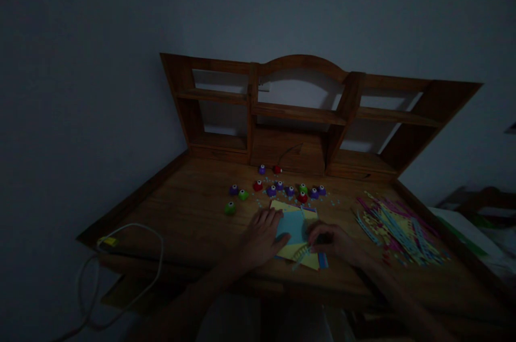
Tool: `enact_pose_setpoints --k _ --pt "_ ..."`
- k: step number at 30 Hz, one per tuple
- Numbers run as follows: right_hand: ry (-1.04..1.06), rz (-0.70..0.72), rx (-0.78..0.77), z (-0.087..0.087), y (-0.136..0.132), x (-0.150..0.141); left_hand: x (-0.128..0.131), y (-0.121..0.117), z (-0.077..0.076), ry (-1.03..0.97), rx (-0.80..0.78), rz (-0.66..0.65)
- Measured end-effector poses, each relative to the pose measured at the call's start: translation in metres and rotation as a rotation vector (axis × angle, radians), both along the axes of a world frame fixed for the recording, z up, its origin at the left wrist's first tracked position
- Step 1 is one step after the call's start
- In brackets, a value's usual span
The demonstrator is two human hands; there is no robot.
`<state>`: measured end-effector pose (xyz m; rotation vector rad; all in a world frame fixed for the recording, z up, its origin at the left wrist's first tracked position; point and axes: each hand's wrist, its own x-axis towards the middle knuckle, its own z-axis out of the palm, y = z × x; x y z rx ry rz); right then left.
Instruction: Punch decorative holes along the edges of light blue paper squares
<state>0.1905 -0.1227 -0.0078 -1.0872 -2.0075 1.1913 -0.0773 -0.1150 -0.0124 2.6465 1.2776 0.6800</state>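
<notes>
My left hand [262, 233] lies with its fingers spread over the left edge of a small stack of coloured paper. On top of the stack is a light blue sheet [291, 228], with yellow paper [311, 262] showing around it. At the right side of the stack my right hand [334, 242] is closed, its thumb and fingertips pinching the end of a notched paper strip [300, 254]. This strip slants down to the left across the yellow paper. Dim light hides the exact grip.
Several small craft punches, among them a green punch [230, 208] and a red punch [302, 197], stand behind the paper amid tiny blue paper bits. A pile of notched strips [399, 229] lies at the right. A wooden shelf [298, 113] backs the desk; a white cable [162, 248] loops at left.
</notes>
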Motion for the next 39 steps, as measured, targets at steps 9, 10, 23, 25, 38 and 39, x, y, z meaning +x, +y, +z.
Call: enact_pose_setpoints --k 9,10,23,25,38,39 --pt "0.015 -0.052 -0.003 -0.006 0.0 0.004 0.0 0.0 -0.001 0.002 -0.004 0.003" --pt "0.016 -0.059 -0.013 -0.009 0.001 0.006 0.0 0.0 0.0 -0.001 -0.003 0.0" --pt "0.058 -0.604 -0.004 0.019 -0.028 0.071 -0.002 0.0 0.004 0.009 0.007 -0.025" --pt "0.011 -0.715 0.023 0.022 -0.032 0.1 -0.002 -0.003 0.011 0.005 0.019 -0.024" --pt "-0.574 -0.743 0.642 0.008 -0.086 0.089 0.027 -0.012 0.016 0.098 -0.036 -0.156" --pt "-0.597 -0.602 0.65 0.006 -0.091 0.063 0.029 -0.011 0.016 0.111 -0.037 -0.166"
